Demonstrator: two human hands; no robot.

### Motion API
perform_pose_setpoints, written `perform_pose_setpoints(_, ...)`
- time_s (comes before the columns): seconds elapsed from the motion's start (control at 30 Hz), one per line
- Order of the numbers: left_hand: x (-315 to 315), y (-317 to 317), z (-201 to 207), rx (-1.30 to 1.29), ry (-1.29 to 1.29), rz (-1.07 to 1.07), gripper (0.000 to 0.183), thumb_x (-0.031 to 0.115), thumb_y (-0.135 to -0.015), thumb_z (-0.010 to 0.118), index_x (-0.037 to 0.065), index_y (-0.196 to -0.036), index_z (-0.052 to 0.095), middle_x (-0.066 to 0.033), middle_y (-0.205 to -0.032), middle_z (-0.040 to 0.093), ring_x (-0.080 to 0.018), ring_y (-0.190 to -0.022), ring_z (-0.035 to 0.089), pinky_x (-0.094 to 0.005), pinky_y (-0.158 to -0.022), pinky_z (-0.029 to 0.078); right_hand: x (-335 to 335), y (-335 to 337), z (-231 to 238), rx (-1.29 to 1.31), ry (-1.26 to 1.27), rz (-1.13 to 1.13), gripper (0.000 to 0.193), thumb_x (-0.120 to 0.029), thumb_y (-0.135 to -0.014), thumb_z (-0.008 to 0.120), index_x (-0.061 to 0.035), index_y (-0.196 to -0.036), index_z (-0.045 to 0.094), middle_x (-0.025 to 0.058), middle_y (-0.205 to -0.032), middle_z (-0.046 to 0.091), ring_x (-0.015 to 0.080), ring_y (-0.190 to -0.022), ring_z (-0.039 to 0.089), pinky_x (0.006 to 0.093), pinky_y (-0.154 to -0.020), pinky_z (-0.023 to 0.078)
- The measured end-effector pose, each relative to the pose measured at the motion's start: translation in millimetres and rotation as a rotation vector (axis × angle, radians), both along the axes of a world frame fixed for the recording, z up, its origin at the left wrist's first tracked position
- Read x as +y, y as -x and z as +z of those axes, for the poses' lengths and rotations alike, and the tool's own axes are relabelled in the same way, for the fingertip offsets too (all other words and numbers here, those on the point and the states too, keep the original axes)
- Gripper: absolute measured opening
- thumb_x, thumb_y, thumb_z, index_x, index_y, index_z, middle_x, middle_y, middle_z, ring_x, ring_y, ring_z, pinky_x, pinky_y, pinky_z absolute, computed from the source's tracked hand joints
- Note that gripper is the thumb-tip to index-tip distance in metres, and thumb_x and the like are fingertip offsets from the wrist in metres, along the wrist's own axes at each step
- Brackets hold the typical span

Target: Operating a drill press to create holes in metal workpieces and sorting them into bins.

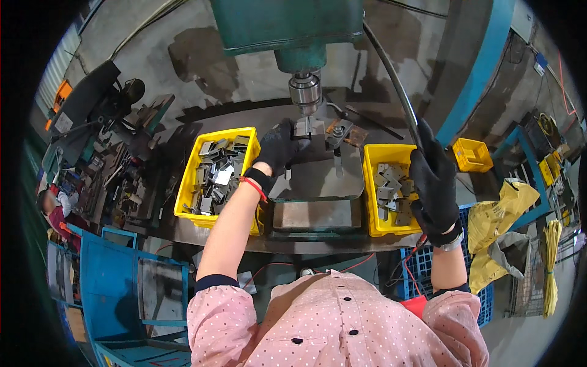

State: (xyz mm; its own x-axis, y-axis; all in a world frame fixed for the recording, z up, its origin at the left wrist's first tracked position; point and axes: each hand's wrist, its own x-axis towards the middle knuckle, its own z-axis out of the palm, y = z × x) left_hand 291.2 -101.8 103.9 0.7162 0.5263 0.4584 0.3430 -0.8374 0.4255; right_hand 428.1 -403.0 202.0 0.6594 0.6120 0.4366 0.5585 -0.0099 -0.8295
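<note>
A green drill press stands in front of me, its silver chuck pointing down at the work table. My left hand, in a black glove, reaches under the chuck. Its fingers close on a small grey metal piece at the fixture below the drill bit, and they partly hide it. Beside it a clamp is bolted to the table. My right hand, also black-gloved, is wrapped round the upper part of the long feed lever at the right.
Yellow bins hold small bent metal pieces, one at the left and one at the right. Another yellow bin sits further right. A second machine stands far left, where a person is visible. A blue crate is below right.
</note>
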Motion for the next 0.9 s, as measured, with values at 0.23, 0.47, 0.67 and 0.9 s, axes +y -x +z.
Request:
perform_pose_setpoints(0.23,29.5,-2.9,30.7,0.194,0.742,-0.304,0.042,0.04,-0.093,0.041,0.003,-0.108,0.055,-0.0065,-0.09,0.063,-0.0143,-0.073,0.056,-0.0276,-0.064,0.045,4.0,-6.5,-13.0,-0.076,-0.062,0.0,0.052,-0.004,-0.083,0.048,-0.0102,-0.134,0.043,0.0134,-0.097,0.063,0.013,-0.063,0.055,0.0259,-0.06,0.044)
perform_pose_setpoints(0.47,19.5,-14.5,52.2,0.378,0.662,-0.36,0.041,0.036,-0.095,0.033,0.005,-0.108,0.057,-0.0046,-0.091,0.063,-0.0109,-0.071,0.057,-0.0251,-0.061,0.046,0.8,-7.9,-13.6,0.007,0.055,-0.002,0.051,-0.001,-0.082,0.048,-0.009,-0.133,0.044,0.0161,-0.108,0.061,0.0155,-0.072,0.058,0.0255,-0.064,0.045)
perform_pose_setpoints(0.67,31.6,-22.6,26.1,0.145,1.171,-0.326,0.036,0.032,-0.093,0.039,0.007,-0.111,0.057,-0.0055,-0.095,0.064,-0.0122,-0.079,0.06,-0.0265,-0.071,0.049,2.4,-9.3,-20.4,-0.072,-0.038,0.056,0.053,0.005,-0.081,0.048,-0.0086,-0.132,0.044,0.0155,-0.111,0.06,0.0139,-0.072,0.058,0.0259,-0.063,0.046)
perform_pose_setpoints(0.9,29.1,-23.2,24.7,0.063,1.157,-0.403,0.036,0.032,-0.093,0.041,0.005,-0.113,0.056,-0.0065,-0.103,0.063,-0.0131,-0.087,0.061,-0.0274,-0.075,0.049,9.9,-8.4,-33.8,-0.014,-0.119,0.087,0.054,0.005,-0.082,0.049,-0.0079,-0.134,0.043,0.0118,-0.115,0.06,0.0084,-0.071,0.056,0.0223,-0.059,0.043)
